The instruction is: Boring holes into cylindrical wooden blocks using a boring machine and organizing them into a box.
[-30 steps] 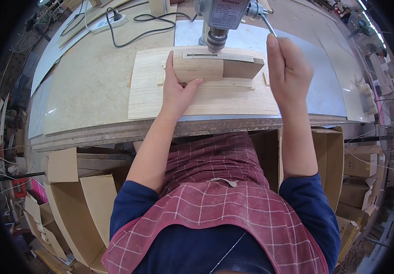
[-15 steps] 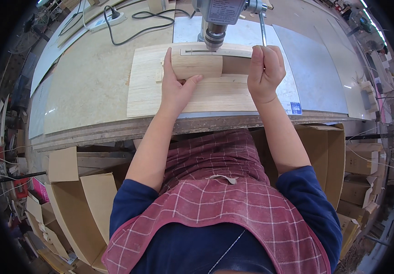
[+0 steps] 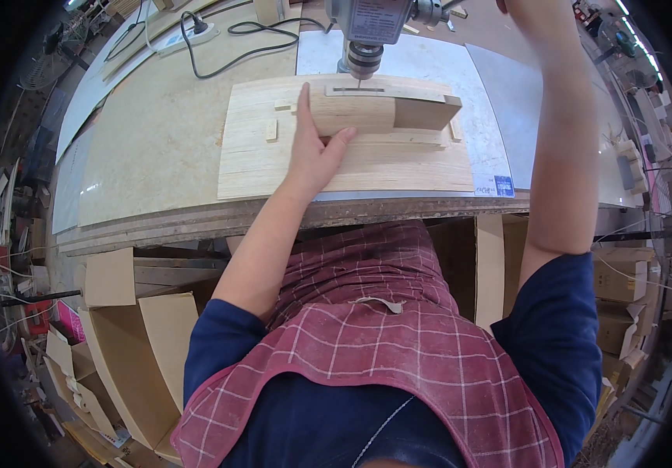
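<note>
My left hand (image 3: 319,160) grips a long wooden block (image 3: 355,115) at its left end, thumb along the near face and index finger stretched up beside the end. The block is pale wood, with a brown right-hand part and a narrow dark slot along its top strip. It sits on a pale wooden board (image 3: 274,171) with small wooden stop pieces (image 3: 272,130). A drill press (image 3: 371,23) stands over it; its chuck (image 3: 364,61) holds a thin bit whose tip is at the slot. My right hand (image 3: 535,14) is raised at the upper edge, blurred and partly cut off, near the feed lever (image 3: 451,5).
Metal sheets (image 3: 507,101) and a tan panel (image 3: 149,132) cover the workbench. A black cable (image 3: 242,58) runs to a white power strip (image 3: 184,39) at the far left. Open cardboard boxes (image 3: 129,366) stand below the bench edge. A fan (image 3: 44,66) is at the left.
My right hand has moved up and to the right from beside the block, its lever swinging up too. My left hand and the block have shifted slightly right.
</note>
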A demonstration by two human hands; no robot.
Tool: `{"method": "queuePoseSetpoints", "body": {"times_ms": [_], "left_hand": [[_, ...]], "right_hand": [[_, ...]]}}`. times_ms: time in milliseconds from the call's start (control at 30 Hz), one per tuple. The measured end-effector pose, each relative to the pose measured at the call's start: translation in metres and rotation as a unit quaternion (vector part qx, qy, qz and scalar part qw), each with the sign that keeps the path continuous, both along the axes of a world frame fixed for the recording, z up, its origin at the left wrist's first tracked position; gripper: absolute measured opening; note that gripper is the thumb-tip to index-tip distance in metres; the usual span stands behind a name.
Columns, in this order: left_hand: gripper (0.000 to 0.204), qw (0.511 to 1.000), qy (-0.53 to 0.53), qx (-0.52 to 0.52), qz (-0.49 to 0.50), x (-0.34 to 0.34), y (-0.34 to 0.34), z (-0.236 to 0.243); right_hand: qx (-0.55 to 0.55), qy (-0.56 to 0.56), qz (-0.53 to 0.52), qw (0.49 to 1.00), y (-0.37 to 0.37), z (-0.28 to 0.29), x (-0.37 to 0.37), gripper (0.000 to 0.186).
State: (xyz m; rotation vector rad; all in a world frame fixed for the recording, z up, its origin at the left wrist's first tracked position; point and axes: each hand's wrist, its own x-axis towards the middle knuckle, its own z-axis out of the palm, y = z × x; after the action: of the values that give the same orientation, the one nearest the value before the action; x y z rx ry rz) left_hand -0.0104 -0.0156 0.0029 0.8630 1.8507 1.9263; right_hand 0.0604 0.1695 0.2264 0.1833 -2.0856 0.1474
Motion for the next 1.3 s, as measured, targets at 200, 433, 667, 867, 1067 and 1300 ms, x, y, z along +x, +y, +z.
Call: {"method": "queuePoseSetpoints", "body": {"times_ms": [200, 433, 667, 867, 1067, 1300], "left_hand": [[0.082, 0.999, -0.028, -0.014, -0.015, 0.007, 0.009, 0.0], [0.081, 1.0, 0.025, -0.002, 0.002, 0.005, 0.013, -0.006], [0.081, 1.0, 0.006, 0.014, -0.001, 0.006, 0.012, -0.007], [0.082, 1.0, 0.003, 0.007, 0.004, 0.007, 0.013, -0.004], [0.083, 1.0, -0.001, 0.003, 0.007, 0.006, 0.013, -0.003], [0.083, 1.0, 0.0, -0.004, 0.006, 0.007, 0.014, 0.0]], "right_hand": [[-0.202, -0.157, -0.054, 0.965, -0.007, 0.016, -0.006, 0.034], [-0.153, -0.045, -0.058, 0.985, -0.025, -0.014, 0.014, 0.032], [-0.206, -0.017, -0.061, 0.977, -0.048, -0.065, 0.034, 0.025], [-0.177, 0.1, 0.02, 0.979, -0.044, -0.113, 0.03, 0.015], [-0.171, 0.136, 0.034, 0.975, -0.044, -0.141, 0.022, 0.008], [-0.157, 0.178, 0.048, 0.97, -0.034, -0.181, 0.006, 0.002]]}}
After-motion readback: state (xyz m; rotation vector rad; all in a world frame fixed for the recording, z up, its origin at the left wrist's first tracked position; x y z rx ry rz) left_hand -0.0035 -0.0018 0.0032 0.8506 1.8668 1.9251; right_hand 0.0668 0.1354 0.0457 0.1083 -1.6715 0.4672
